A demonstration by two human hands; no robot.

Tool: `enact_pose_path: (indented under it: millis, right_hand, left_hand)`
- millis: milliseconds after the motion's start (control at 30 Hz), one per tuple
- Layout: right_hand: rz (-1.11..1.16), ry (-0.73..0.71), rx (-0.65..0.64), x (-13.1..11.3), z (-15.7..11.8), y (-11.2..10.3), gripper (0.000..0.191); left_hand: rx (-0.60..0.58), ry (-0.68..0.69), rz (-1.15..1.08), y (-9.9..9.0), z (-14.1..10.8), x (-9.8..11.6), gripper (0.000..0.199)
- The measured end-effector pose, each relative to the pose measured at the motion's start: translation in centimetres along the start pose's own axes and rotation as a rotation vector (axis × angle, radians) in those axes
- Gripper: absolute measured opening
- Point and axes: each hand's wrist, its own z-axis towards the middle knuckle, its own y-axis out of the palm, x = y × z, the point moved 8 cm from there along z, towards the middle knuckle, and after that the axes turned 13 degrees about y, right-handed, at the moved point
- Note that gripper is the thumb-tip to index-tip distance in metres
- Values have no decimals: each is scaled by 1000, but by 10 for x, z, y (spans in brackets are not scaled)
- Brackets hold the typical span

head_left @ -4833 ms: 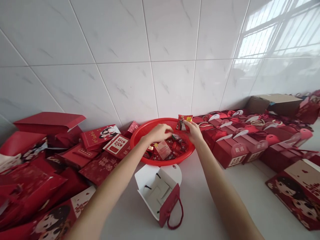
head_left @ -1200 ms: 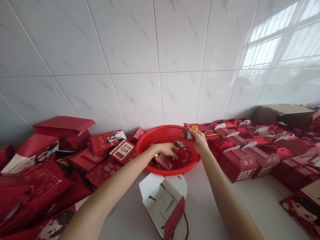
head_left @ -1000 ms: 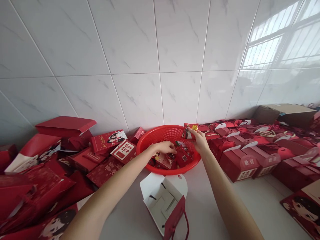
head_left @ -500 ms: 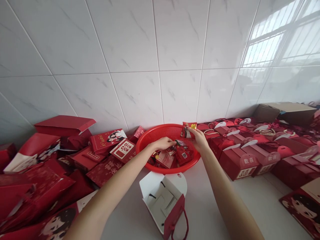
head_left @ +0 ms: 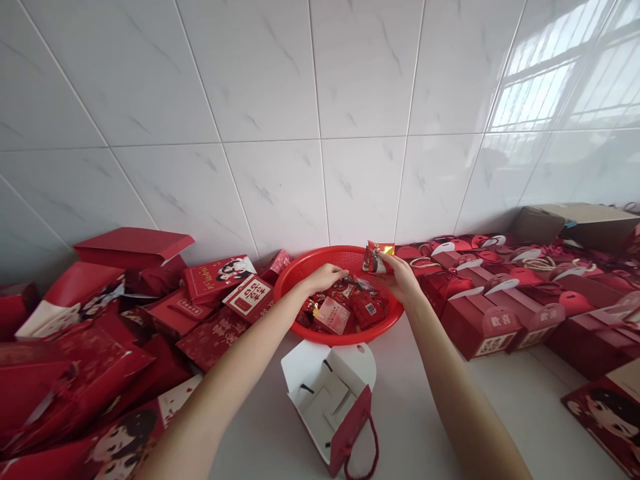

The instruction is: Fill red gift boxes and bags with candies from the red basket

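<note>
My right hand (head_left: 403, 279) pinches a small red printed packet (head_left: 376, 259) with a gold corner, just above the far rim of a round red plastic mesh basket (head_left: 340, 339). My left hand (head_left: 325, 278) hovers over the basket's left side, fingers curled close to a heap of red wrapped sweets (head_left: 367, 310). Whether those fingers hold anything is hidden. A pale pink packet (head_left: 331, 315) lies on top of the heap.
An open white-lined gift box (head_left: 327, 400) with a red rope handle lies on the white counter (head_left: 425, 407) in front of the basket. Red gift boxes (head_left: 477, 323) crowd the right, flat red cards and bags (head_left: 215, 280) the left. A tiled wall (head_left: 300, 133) stands behind.
My left hand has lifted a little from the sweets toward the basket's far side. The packet in my right hand has tilted slightly, and the view has shifted a touch.
</note>
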Motion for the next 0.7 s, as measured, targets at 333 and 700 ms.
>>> enact_pose_path:
  millis: [333, 700]
  right_hand:
    - [-23, -2, -33, -1, -2, 3, 15]
    - [-79, -1, -83, 0, -1, 5, 16]
  left_hand:
    - [59, 22, -127, -6, -5, 5, 27]
    - [232, 56, -318, -18, -2, 4, 23]
